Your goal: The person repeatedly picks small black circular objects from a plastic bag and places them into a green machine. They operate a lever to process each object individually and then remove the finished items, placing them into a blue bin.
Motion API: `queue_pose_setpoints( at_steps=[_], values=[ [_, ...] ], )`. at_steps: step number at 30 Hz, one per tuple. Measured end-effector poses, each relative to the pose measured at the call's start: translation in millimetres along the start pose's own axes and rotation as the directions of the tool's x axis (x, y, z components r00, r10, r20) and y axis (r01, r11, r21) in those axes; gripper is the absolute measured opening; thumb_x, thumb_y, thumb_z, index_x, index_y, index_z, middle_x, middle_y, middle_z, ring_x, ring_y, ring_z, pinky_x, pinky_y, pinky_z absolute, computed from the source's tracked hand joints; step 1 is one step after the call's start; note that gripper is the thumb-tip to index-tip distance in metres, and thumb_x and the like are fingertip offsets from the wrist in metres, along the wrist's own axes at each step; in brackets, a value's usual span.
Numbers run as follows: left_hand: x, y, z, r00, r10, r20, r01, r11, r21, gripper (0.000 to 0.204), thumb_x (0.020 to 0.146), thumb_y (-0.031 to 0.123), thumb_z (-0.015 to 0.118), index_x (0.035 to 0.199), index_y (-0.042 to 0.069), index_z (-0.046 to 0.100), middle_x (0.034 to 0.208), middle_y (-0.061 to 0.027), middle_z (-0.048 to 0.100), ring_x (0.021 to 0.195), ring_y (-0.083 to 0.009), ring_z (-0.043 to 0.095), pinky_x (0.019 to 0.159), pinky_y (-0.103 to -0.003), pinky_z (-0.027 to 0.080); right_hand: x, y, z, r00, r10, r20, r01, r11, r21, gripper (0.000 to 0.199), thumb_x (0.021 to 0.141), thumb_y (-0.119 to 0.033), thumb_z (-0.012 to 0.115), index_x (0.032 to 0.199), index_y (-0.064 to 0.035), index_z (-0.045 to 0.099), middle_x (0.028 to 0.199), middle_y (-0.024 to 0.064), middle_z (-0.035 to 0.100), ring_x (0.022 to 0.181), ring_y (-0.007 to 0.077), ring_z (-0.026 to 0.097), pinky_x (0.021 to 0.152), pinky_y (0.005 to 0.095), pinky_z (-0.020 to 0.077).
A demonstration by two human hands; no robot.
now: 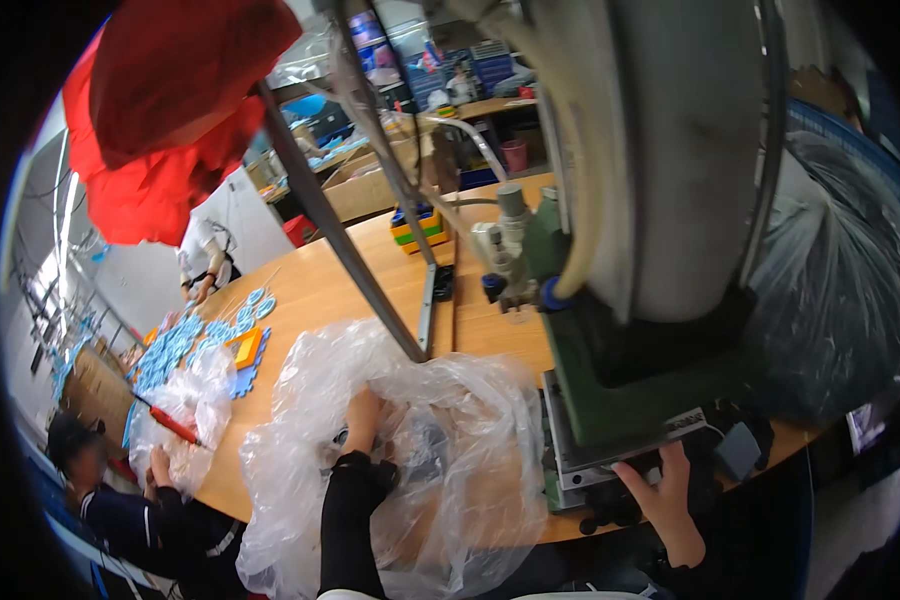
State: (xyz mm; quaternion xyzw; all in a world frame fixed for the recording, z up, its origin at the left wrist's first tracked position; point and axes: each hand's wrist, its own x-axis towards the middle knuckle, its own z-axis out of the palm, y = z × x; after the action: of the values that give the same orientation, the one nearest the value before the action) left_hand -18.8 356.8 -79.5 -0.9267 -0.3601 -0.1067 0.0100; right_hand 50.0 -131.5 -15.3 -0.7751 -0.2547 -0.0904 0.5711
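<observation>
My left hand (364, 418) reaches into a large clear plastic bag (300, 460) on the table. Its fingers are hidden by the film, and darker objects inside are too blurred to name. At the front of a green bench press machine (620, 380), my right hand (665, 497) is open, with thumb and fingers spread. Its fingertips are close to or touching the lower edge of the metal plate (570, 470) under the machine's head; I cannot tell which.
A wooden table (350, 270) spans the middle, with a slanted metal post (345, 220) on it. Red cloth (170, 130) hangs upper left. Blue pieces (175, 350) lie at the left by a seated person (120, 500). A full dark plastic bag (835, 280) stands right.
</observation>
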Motion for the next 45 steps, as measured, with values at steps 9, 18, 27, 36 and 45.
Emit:
queue_pose_setpoints(
  at_steps=[9, 18, 27, 36, 45],
  values=[
    [-85, 38, -64, 0.963, 0.004, -0.269, -0.164, 0.803, -0.573, 0.033, 0.070, 0.018, 0.075, 0.084, -0.002, 0.053, 0.076, -0.0120, 0.059, 0.068, -0.0269, 0.059, 0.066, -0.034, 0.047, -79, 61, -125, 0.846, 0.360, -0.393, -0.353, 0.931, 0.092, 0.046, 0.077, -0.008, 0.065, 0.119, 0.0016, 0.050, 0.112, 0.0110, 0.055, 0.101, 0.0181, 0.053, 0.088, 0.0284, 0.0412],
    [-196, 153, -123, 0.904, 0.386, -0.185, -0.308, 0.287, -0.907, 0.034, 0.065, 0.005, 0.079, 0.089, 0.000, 0.055, 0.106, -0.0105, 0.058, 0.092, -0.0147, 0.057, 0.075, -0.024, 0.046, -146, 128, -145, 0.650, 0.539, -0.535, -0.675, 0.733, -0.083, 0.046, 0.081, -0.020, 0.068, 0.119, 0.0017, 0.051, 0.114, 0.0149, 0.055, 0.102, 0.0212, 0.054, 0.089, 0.0295, 0.0414],
    [-209, 235, -104, 0.923, 0.368, -0.111, -0.047, -0.178, -0.983, 0.047, 0.068, 0.000, 0.076, 0.110, -0.003, 0.053, 0.116, -0.0113, 0.052, 0.099, -0.0153, 0.056, 0.084, -0.026, 0.046, -178, 162, -163, 0.635, 0.514, -0.577, -0.711, 0.681, -0.176, 0.049, 0.078, -0.020, 0.070, 0.117, 0.0037, 0.052, 0.110, 0.0154, 0.057, 0.102, 0.0225, 0.054, 0.090, 0.0308, 0.0403],
    [-209, 285, -105, 0.957, 0.278, -0.080, -0.125, 0.146, -0.981, 0.027, 0.069, 0.009, 0.077, 0.088, -0.003, 0.062, 0.080, -0.0086, 0.065, 0.071, -0.0148, 0.061, 0.065, -0.026, 0.048, -228, 210, -182, 0.653, 0.538, -0.533, -0.755, 0.517, -0.403, 0.057, 0.077, -0.020, 0.070, 0.122, 0.0049, 0.047, 0.122, 0.0212, 0.050, 0.115, 0.0324, 0.047, 0.098, 0.0366, 0.0354],
    [-209, 289, -106, 0.951, 0.308, -0.040, -0.055, 0.042, -0.998, 0.024, 0.073, 0.009, 0.074, 0.091, -0.002, 0.063, 0.084, -0.0072, 0.065, 0.073, -0.0141, 0.060, 0.065, -0.027, 0.048, -89, 130, -145, 0.892, 0.273, -0.361, -0.432, 0.751, -0.499, 0.056, 0.080, -0.018, 0.066, 0.128, 0.0005, 0.043, 0.133, 0.0166, 0.041, 0.124, 0.0312, 0.038, 0.102, 0.0391, 0.0309]
  ],
)
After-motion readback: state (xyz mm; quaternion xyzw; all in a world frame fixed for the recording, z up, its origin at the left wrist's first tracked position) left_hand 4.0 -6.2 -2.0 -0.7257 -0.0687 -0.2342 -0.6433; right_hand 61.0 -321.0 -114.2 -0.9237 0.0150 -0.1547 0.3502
